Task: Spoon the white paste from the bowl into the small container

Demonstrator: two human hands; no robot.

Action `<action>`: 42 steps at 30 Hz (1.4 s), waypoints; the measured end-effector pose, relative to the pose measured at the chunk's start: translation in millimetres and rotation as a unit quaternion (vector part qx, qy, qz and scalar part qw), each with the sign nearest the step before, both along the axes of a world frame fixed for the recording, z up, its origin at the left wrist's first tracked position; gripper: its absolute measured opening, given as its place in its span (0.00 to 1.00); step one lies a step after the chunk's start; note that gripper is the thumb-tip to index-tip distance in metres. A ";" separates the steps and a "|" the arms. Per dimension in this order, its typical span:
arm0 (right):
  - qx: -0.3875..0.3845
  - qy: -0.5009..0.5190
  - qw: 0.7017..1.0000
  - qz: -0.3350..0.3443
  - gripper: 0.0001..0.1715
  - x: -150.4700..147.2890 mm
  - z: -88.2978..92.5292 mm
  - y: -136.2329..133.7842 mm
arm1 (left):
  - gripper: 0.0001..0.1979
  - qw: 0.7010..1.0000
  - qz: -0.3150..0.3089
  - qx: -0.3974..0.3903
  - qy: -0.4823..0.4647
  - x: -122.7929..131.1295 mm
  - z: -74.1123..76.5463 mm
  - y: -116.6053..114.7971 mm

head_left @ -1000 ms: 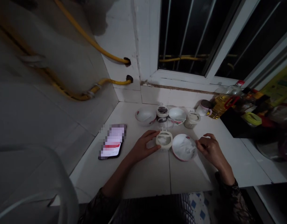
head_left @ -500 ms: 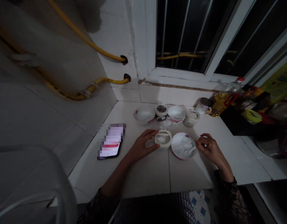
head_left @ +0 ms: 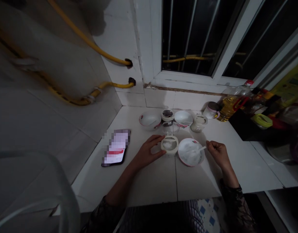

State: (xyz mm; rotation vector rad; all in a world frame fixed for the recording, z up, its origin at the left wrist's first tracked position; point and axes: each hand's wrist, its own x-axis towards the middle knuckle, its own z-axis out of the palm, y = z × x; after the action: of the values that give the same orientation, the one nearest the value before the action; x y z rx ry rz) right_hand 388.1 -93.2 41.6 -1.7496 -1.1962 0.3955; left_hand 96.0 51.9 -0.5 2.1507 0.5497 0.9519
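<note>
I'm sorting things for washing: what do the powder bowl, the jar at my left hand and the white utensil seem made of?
Powder bowl: probably glazed ceramic, by its smooth white surface and red motif, though melamine is possible.
Jar: its cream, satin rim looks like moulded plastic; the body is too dim to tell.
White utensil: perhaps matte plastic, from its thin, plain handle; ceramic isn't ruled out.

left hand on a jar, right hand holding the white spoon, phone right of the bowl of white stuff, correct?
Wrong side for the phone: the head view shows it left of the bowl of white stuff. The left hand is on a jar and the right hand holds the white spoon.
</note>
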 end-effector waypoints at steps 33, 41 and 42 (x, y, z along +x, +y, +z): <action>0.134 -0.422 0.895 0.045 0.23 -87.2 6.1 56.2 | 0.27 1.000 -0.002 -0.023 -0.003 0.7 2.1 -0.7; 0.176 -0.408 0.892 0.085 0.22 -91.5 24.2 44.3 | 0.27 1.000 -0.001 -0.022 -0.006 1.1 -0.4 -0.6; 0.183 -0.406 0.891 0.085 0.22 -93.2 25.2 44.4 | 0.27 1.000 0.000 -0.021 -0.006 1.2 -0.7 -0.5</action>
State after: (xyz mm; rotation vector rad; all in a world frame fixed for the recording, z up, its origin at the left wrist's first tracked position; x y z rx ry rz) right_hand 294.9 -48.8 66.8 -1.4953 -1.8698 -0.5080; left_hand 97.2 51.4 -1.2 2.1071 0.5585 0.9450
